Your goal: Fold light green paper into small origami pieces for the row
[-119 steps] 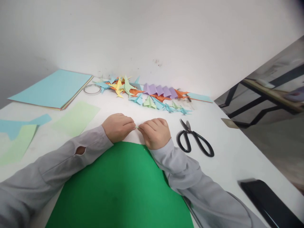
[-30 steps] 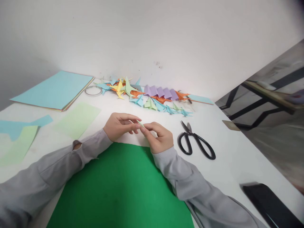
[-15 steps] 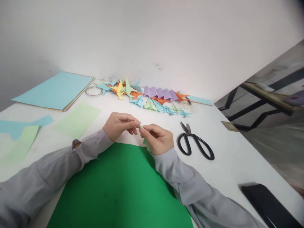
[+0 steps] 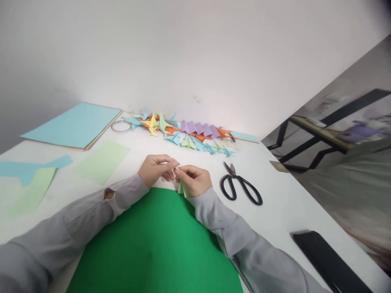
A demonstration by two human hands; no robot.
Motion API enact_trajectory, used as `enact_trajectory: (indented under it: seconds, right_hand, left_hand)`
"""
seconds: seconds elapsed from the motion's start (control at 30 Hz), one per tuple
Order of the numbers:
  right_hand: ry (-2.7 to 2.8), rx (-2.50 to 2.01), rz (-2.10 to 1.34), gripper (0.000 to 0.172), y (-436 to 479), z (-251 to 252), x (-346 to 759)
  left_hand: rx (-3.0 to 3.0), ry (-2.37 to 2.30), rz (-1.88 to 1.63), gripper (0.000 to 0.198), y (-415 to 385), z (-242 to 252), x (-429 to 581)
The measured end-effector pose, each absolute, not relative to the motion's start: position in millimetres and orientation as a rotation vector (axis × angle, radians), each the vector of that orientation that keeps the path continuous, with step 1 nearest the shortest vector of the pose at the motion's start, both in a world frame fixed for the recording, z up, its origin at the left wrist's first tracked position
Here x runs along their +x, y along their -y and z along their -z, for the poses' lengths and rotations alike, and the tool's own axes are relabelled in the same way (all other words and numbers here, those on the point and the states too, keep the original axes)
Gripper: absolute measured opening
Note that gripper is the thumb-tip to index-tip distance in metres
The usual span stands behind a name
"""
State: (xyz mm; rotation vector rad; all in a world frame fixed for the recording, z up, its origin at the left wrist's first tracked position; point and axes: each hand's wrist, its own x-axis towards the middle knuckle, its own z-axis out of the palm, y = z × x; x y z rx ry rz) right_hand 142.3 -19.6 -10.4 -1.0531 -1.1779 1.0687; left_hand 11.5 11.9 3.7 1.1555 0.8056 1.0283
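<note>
At the far edge of the green sheet (image 4: 155, 240), the right hand (image 4: 195, 179) pinches a small pale-green paper (image 4: 181, 189) that hangs partly below it, while the left hand (image 4: 156, 168) seems to grip its upper end, probably so one steadies it for the other. The scissors (image 4: 233, 176) lie right of the sheet, likely placed reachable yet clear of both hands.

Beyond the far edge of the green sheet (image 4: 149, 244), the left hand (image 4: 156, 170) and right hand (image 4: 195, 179) have loosened from the knuckles-up grips of four seconds ago into thumb-and-finger pinches. The pale green paper (image 4: 182, 189), then a sliver between them, now shows as folded flaps hanging under the right hand, near that edge
</note>
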Motion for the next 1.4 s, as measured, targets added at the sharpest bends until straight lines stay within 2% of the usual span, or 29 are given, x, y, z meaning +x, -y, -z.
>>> enact_trajectory:
  seconds: [0.17,0.27,0.93,1.03,1.13,1.27,1.4]
  right_hand:
    - [0.919,-1.077,-1.416,0.027,19,8,141]
    - [0.859,-1.069,-1.493,0.029,19,7,142]
    - [1.073,-1.024,-1.327,0.029,35,10,145]
    - [1.191,-1.065,-1.172,0.024,42,6,147]
    - [1.467,-1.079,-0.823,0.015,50,-1,152]
    - [1.877,-0.942,-0.241,0.012,57,-5,162]
    - [1.983,-0.883,0.082,0.012,59,-2,169]
  left_hand:
    - [1.023,-0.853,-1.152,0.028,-13,-5,9]
    - [0.956,-0.894,-1.218,0.028,-13,-6,7]
    - [0.942,-0.866,-1.118,0.03,24,-3,13]
    - [0.98,-0.824,-1.17,0.024,25,-3,10]
    - [1.16,-0.784,-1.149,0.018,24,-5,4]
    - [1.647,-0.789,-1.113,0.01,25,-15,-7]
    - [2.252,-0.699,-1.111,0.012,29,-21,-10]
